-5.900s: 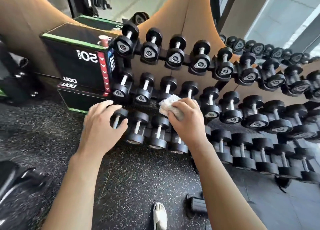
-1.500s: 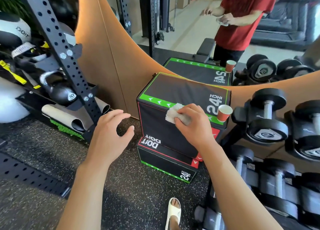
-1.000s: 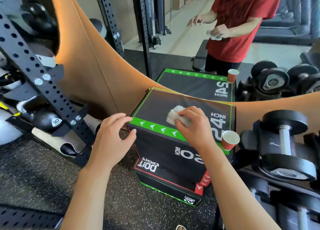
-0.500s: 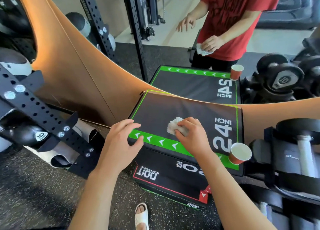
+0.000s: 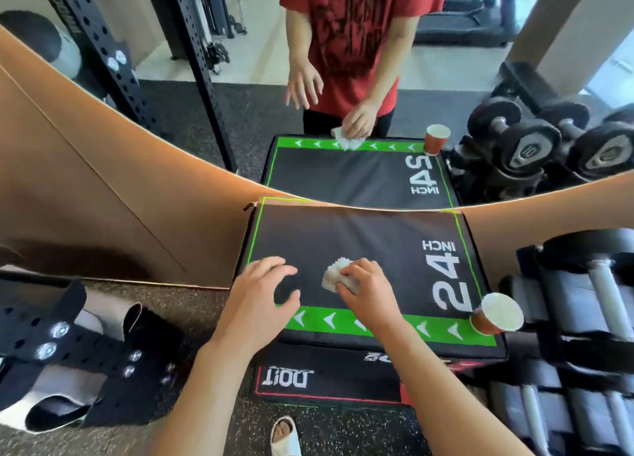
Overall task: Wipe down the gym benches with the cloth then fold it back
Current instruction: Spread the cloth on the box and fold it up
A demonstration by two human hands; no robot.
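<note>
While your right hand (image 5: 368, 289) holds the bunched white cloth (image 5: 334, 277) on the black jump box (image 5: 356, 236), you are ready to wipe its top.

Your fingers curl around the cloth and press it down near the middle of the box top. Your left hand (image 5: 262, 297) is loose and open, holds nothing, and sits at the left front edge of the box. Use that hand to keep the box still. Push the cloth in long, slow rows, from the green stripe (image 5: 377, 325) at the front to the wall at the back. Watch the paper cup (image 5: 497, 315) on the right front corner. Wipe around it, or lift it first, so it does not tip.
</note>
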